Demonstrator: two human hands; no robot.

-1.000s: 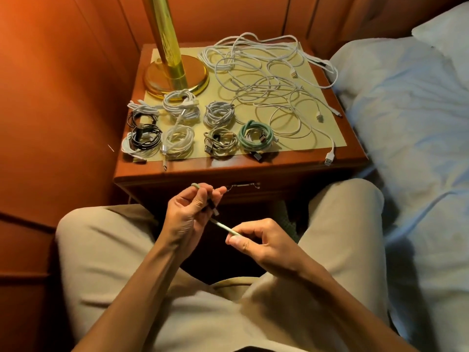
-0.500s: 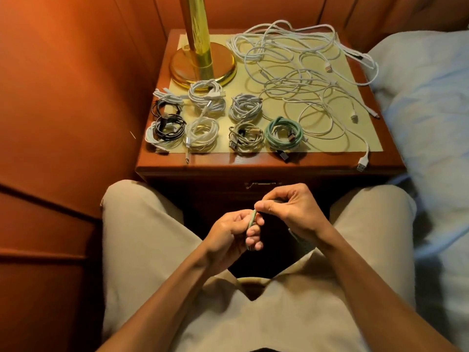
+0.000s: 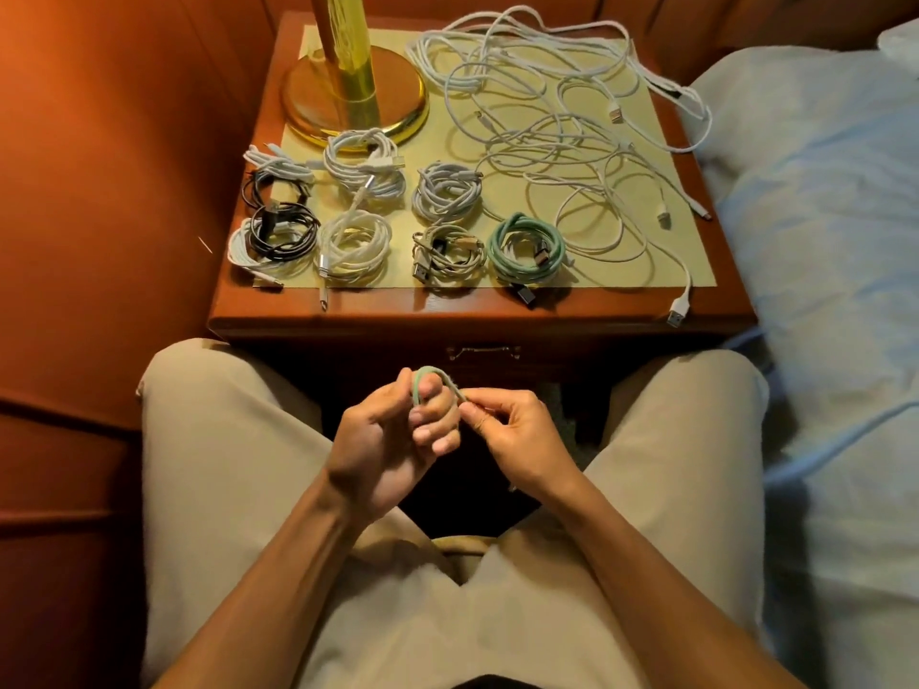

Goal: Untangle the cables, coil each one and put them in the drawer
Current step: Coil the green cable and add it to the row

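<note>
A short green cable [image 3: 431, 376] arches over the fingers of my left hand [image 3: 393, 440], which grips it above my lap. My right hand [image 3: 512, 432] pinches the cable's other side close beside the left fingers. On the nightstand [image 3: 477, 315] lie several coiled cables: a green coil [image 3: 526, 248], a beige coil [image 3: 447, 253], white coils [image 3: 354, 246] and black ones [image 3: 281, 231]. A tangle of loose white cables [image 3: 557, 121] covers the back and right of the top. The drawer handle [image 3: 483, 351] sits just beyond my hands, and the drawer looks closed.
A brass lamp base [image 3: 355, 99] stands at the nightstand's back left. An orange wooden wall [image 3: 99, 191] is on the left, a bed with pale blue sheets [image 3: 820, 290] on the right. One white plug [image 3: 677, 318] hangs over the front right edge. My knees flank the drawer.
My hands came together in front of the drawer, and the green cable went from a straight stretch between them to a loop bent over my left fingers. The view tilted toward the nightstand.
</note>
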